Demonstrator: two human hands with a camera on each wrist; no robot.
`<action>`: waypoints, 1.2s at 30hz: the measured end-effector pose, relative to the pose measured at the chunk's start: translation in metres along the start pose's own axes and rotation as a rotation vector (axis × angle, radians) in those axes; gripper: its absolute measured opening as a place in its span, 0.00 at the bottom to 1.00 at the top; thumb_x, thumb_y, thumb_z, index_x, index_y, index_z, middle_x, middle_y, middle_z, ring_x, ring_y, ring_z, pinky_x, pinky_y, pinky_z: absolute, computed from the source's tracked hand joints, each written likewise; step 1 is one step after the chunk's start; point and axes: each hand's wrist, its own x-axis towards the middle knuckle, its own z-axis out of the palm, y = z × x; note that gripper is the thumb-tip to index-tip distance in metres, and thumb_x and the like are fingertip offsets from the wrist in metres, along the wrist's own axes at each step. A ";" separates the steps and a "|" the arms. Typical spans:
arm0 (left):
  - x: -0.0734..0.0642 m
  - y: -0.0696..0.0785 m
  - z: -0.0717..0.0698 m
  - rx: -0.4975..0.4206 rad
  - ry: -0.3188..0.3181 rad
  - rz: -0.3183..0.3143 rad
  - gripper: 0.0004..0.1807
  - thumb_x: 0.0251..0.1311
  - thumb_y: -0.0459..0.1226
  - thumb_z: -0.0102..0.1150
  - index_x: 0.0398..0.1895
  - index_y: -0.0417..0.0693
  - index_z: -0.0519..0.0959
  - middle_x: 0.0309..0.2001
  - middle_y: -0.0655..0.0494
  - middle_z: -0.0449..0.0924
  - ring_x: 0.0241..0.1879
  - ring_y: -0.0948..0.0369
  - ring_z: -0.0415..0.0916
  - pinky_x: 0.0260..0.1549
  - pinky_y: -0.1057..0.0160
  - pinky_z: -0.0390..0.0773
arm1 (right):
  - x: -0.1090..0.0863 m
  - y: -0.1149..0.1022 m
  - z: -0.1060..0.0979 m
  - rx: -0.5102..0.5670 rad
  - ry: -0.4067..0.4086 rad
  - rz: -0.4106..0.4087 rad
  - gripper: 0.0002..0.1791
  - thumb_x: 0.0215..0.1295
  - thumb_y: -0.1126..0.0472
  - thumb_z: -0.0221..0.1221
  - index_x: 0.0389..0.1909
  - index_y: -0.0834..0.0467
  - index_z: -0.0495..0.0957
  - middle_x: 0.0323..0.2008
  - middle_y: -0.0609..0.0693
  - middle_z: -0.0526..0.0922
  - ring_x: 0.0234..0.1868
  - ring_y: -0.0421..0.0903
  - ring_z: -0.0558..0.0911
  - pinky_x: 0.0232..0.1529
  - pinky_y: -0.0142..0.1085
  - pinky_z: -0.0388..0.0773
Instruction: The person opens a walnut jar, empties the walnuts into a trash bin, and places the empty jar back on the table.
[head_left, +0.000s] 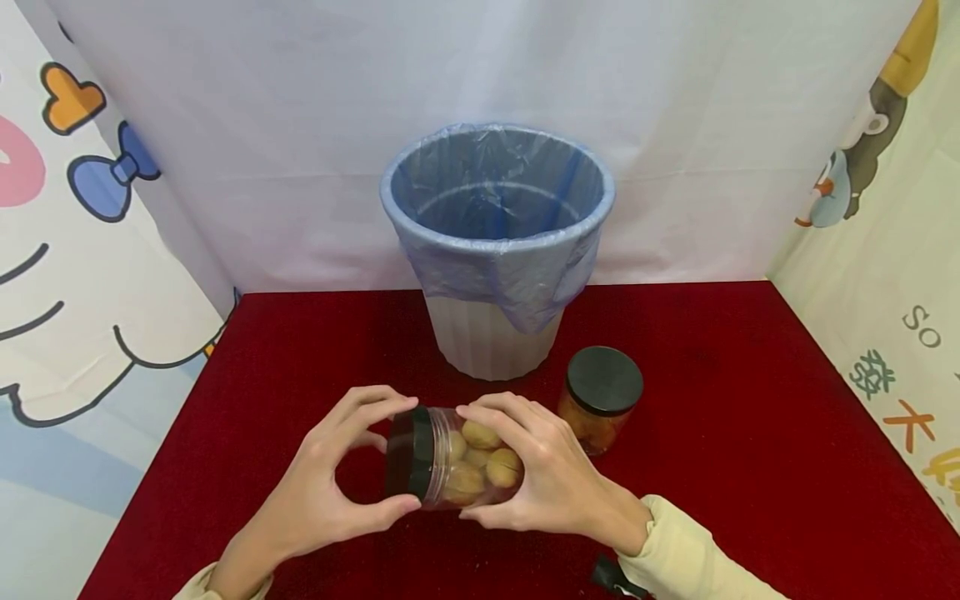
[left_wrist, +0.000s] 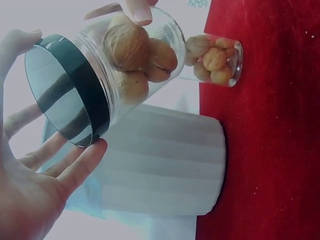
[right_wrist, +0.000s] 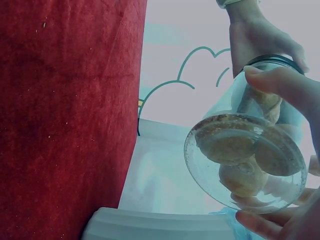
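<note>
A clear jar (head_left: pixel 457 483) of walnuts lies on its side in the air above the red cloth, its black lid (head_left: pixel 423 454) facing left. My left hand (head_left: pixel 318 487) holds the lid by its rim, thumb below and fingers above in the head view. Around the jar's body curls my right hand (head_left: pixel 551 471), covering part of its base end. Several walnuts (left_wrist: pixel 127 47) show through the wall in the left wrist view. From the right wrist view, the round clear base (right_wrist: pixel 245 165) faces the camera, and the lid is at the far end.
Behind the hands stands a white bin (head_left: pixel 491 333) lined with a blue plastic bag (head_left: pixel 525 283). A second black-lidded jar (head_left: pixel 603 383) is upright right of the bin. A small black object (head_left: pixel 615 575) lies by the right sleeve. Printed cloth walls (head_left: pixel 300 208) surround the red cloth (head_left: pixel 712 400).
</note>
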 end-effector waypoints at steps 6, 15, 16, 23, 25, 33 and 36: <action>0.001 0.000 -0.002 0.002 0.011 0.011 0.40 0.38 0.32 0.75 0.60 0.42 0.70 0.53 0.47 0.69 0.46 0.55 0.71 0.32 0.62 0.79 | 0.000 0.000 -0.001 -0.007 0.000 0.001 0.49 0.28 0.47 0.78 0.58 0.56 0.71 0.50 0.49 0.75 0.47 0.44 0.77 0.48 0.38 0.75; 0.000 0.001 -0.004 0.032 0.029 0.009 0.40 0.35 0.30 0.75 0.60 0.43 0.72 0.53 0.47 0.69 0.46 0.55 0.70 0.32 0.63 0.78 | -0.001 -0.001 -0.003 -0.013 0.004 0.007 0.49 0.26 0.48 0.79 0.57 0.56 0.71 0.50 0.49 0.76 0.47 0.44 0.77 0.46 0.38 0.76; -0.001 0.001 -0.004 0.037 0.032 0.008 0.40 0.35 0.31 0.75 0.60 0.43 0.72 0.53 0.47 0.69 0.46 0.55 0.70 0.32 0.63 0.78 | -0.001 -0.001 -0.003 -0.013 0.003 0.008 0.49 0.26 0.48 0.78 0.57 0.56 0.71 0.50 0.49 0.76 0.47 0.44 0.77 0.46 0.38 0.76; -0.005 -0.002 -0.006 0.071 0.052 0.006 0.41 0.33 0.32 0.75 0.59 0.45 0.73 0.53 0.49 0.69 0.45 0.58 0.69 0.32 0.66 0.75 | -0.002 -0.002 -0.005 -0.005 -0.001 0.011 0.49 0.28 0.47 0.78 0.58 0.56 0.71 0.50 0.48 0.76 0.47 0.44 0.77 0.47 0.38 0.75; -0.006 -0.003 -0.006 0.077 0.057 0.009 0.41 0.32 0.32 0.75 0.59 0.45 0.73 0.52 0.48 0.69 0.45 0.59 0.68 0.33 0.67 0.73 | -0.002 -0.002 -0.005 -0.001 -0.002 0.010 0.49 0.28 0.48 0.78 0.58 0.56 0.71 0.50 0.48 0.75 0.47 0.44 0.77 0.47 0.38 0.75; -0.007 0.000 -0.009 0.107 0.064 0.012 0.41 0.30 0.31 0.76 0.58 0.45 0.74 0.51 0.49 0.70 0.48 0.57 0.67 0.40 0.66 0.74 | -0.003 -0.003 -0.005 0.003 0.002 0.005 0.49 0.26 0.49 0.79 0.58 0.56 0.71 0.50 0.48 0.76 0.46 0.43 0.77 0.46 0.37 0.75; -0.008 0.000 -0.009 0.112 0.068 0.011 0.41 0.30 0.31 0.76 0.57 0.45 0.75 0.51 0.49 0.70 0.49 0.58 0.67 0.43 0.66 0.73 | -0.004 -0.003 -0.005 0.006 0.003 0.003 0.49 0.26 0.49 0.79 0.58 0.56 0.71 0.50 0.48 0.76 0.46 0.43 0.77 0.46 0.37 0.75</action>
